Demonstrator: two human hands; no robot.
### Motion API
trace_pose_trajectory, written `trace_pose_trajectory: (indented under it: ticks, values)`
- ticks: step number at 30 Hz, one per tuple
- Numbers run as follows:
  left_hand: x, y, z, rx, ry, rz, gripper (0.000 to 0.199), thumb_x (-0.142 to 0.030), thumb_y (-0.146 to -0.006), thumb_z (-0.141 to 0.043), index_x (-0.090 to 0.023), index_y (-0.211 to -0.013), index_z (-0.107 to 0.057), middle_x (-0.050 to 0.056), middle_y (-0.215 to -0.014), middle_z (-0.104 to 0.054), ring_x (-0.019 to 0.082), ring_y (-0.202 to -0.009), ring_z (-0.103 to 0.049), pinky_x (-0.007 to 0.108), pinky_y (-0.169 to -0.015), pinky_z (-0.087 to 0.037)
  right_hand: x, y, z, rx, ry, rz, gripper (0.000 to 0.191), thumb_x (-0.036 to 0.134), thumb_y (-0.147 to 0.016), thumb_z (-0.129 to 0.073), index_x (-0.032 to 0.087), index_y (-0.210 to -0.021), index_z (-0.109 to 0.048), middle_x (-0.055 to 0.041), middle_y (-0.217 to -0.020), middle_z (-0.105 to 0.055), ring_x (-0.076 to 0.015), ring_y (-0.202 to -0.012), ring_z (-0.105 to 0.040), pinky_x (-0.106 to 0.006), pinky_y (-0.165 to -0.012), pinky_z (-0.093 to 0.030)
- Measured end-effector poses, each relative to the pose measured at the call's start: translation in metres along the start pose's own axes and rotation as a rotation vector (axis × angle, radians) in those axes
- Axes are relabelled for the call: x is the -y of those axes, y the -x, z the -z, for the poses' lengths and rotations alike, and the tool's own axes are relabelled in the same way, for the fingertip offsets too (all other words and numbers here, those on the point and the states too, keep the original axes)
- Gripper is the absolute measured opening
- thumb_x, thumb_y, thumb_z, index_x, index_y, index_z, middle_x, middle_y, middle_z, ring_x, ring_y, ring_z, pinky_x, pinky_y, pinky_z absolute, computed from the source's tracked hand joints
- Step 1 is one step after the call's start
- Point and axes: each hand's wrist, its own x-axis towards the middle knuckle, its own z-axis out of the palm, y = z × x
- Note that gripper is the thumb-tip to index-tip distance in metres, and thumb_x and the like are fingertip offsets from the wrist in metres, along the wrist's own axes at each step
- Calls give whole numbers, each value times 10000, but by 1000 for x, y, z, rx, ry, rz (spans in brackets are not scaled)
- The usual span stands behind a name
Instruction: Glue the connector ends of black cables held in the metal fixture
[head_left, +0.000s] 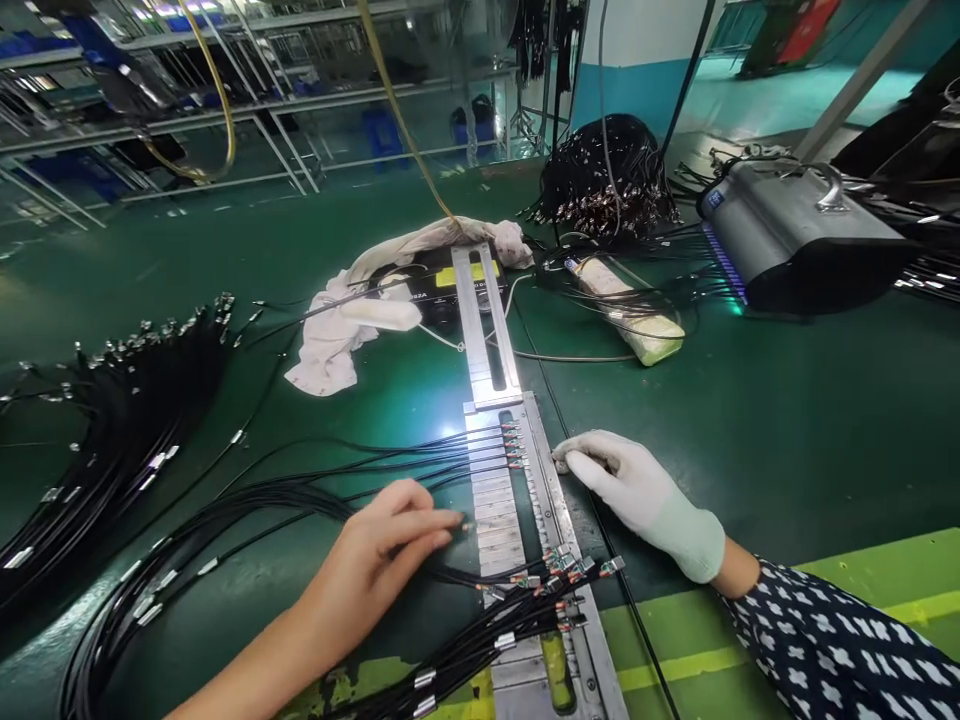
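My bare left hand (390, 550) is beside the left edge of a long slotted metal jig (499, 515), thumb and index finger pinched together. A small cable end (467, 526) shows just past its fingertips; the rest of that cable is hidden by the hand. Several black cables (420, 452) lie across the jig above, their small connector ends (514, 445) lined up in it. My right hand (637, 490), in a white glove, pinches at the jig's right edge; whatever is between those fingertips is too small to make out. Loose cable connectors (562, 562) lie across the jig nearer me.
A bundle of black cables (112, 400) lies at left, another coil (607, 170) at the back. A white cloth (330, 340) drapes around a black device behind the jig. To the right are a wrapped bottle-like object (622, 305) and a grey lamp-like machine (802, 240).
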Motion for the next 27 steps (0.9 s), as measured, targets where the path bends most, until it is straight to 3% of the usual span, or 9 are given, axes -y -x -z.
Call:
trace_pose_trajectory:
  ticks: [4,10,20,27]
  values:
    - [4,-26,-14,-107,-92,-79,176,-227,-956,-527,-212,-1071,-659,14,-833,-592,136,-757,-572,234,-679,-471,-2,-7,-2,-4,2,-18,205,271,-934,-500,240,-936,-703,-11,-975,-719,-209,-916,-650,-356,-827,-507]
    - [-3,-52,-29,-57,-120,-158,130,-181,-968,-486,-189,-942,-614,36,-890,-588,147,-829,-562,252,-734,-477,-4,-7,-1,-32,21,0,188,249,-938,-511,255,-949,-699,16,-960,-712,-186,-911,-636,-342,-826,-487]
    - [3,-63,-22,17,-268,-261,163,-163,-970,-491,-197,-1037,-635,13,-826,-571,125,-746,-548,210,-644,-439,-2,-7,1,-21,4,7,172,258,-937,-530,249,-955,-701,-4,-952,-708,-196,-906,-631,-351,-816,-485]
    - [0,-69,-24,64,-256,-289,141,-154,-974,-476,-184,-1004,-610,18,-852,-585,128,-770,-552,223,-684,-463,-4,-6,1,-31,21,22,166,260,-941,-535,248,-959,-700,-11,-939,-707,-198,-888,-632,-353,-810,-492]
